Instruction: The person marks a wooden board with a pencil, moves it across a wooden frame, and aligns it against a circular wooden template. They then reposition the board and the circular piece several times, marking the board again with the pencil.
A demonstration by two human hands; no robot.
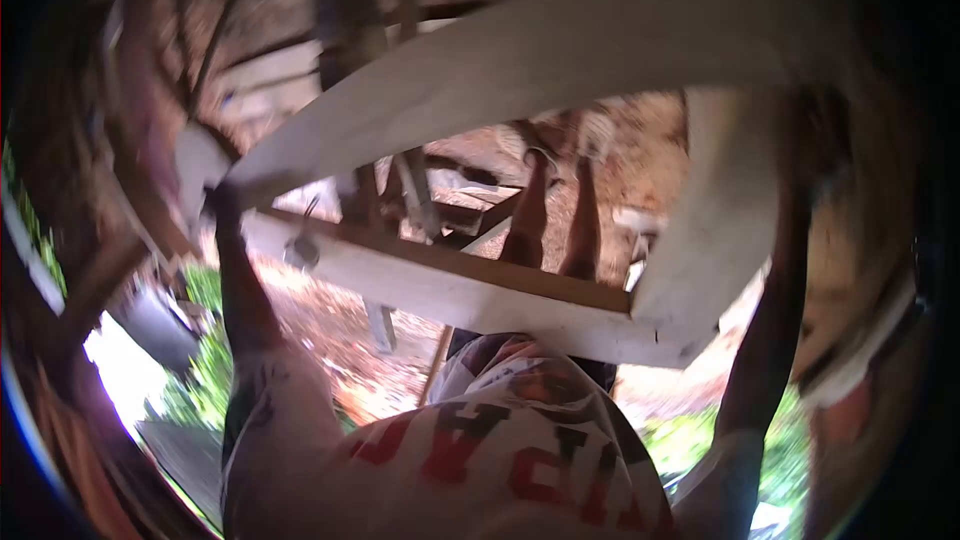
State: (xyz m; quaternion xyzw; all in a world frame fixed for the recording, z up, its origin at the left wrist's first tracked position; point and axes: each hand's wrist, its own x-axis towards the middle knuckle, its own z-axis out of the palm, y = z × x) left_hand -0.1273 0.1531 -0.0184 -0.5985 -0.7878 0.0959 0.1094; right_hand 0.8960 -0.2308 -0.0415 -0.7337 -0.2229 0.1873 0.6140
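Shirt (470,460) with red letters, nearest the camera. Just beyond it, a white wooden frame (450,290) held out in front of the body. The left hand (222,202) has its fingers closed round the frame's corner, and the near plank runs off from those fingers toward the right arm. The right hand (805,105) is raised at the frame's opposite side, too blurred to tell its grip. Bare legs (530,225) and reddish ground (330,320) show through the frame, beyond the fingers.

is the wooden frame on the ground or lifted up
Lifted: the left hand grips a corner of the frame; legs and ground show through it.
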